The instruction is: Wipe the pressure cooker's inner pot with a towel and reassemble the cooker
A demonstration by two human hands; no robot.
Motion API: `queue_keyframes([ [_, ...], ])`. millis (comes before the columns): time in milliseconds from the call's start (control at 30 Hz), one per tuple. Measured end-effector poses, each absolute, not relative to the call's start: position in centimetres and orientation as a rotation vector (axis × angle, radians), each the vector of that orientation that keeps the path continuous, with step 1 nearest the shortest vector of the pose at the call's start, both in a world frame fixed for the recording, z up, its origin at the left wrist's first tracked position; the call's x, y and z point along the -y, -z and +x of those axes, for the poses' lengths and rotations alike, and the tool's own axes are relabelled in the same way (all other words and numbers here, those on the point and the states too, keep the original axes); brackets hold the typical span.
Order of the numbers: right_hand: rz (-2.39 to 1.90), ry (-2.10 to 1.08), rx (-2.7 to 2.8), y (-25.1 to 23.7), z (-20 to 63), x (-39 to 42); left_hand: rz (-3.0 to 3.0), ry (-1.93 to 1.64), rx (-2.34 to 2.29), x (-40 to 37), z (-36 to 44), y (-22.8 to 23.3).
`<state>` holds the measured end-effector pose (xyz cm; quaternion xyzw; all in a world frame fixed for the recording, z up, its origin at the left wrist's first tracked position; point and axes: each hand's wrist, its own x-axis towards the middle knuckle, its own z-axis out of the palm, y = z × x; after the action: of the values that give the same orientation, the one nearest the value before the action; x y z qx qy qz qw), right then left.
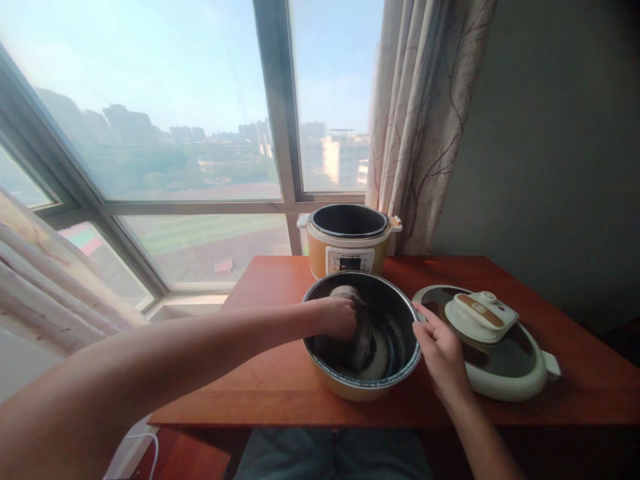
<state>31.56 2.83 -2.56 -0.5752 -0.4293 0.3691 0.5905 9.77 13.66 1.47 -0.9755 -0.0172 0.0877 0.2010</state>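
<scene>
A dark-lined inner pot point(345, 390) with a yellowish outside stands on the reddish wooden table near its front edge. My left hand point(339, 319) reaches inside it, closed on a greyish cloth point(363, 343) that lies against the pot's inner wall and bottom. Some whitish, wet-looking patches show on the bottom. At the right side my right hand point(440, 343) grips the pot's rim, with the thumb outside and fingers along the edge. Directly behind stands the pressure cooker body point(320, 250), uncovered, with a control panel on its front.
To the right lies the cooker's lid point(525, 377), pale green with a raised handle, close to my right hand. The wooden table point(270, 287) borders a large window point(190, 133). Curtains point(420, 100) hang on both sides. A white cable point(156, 453) runs at lower left.
</scene>
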Motion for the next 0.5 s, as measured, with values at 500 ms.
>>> queue_keyframes([
  [500, -1.375, -0.802, 1.009, 1.8, 31.1, -2.9, -2.865, -0.423, 0.468, -16.1, 11.3, -1.9],
])
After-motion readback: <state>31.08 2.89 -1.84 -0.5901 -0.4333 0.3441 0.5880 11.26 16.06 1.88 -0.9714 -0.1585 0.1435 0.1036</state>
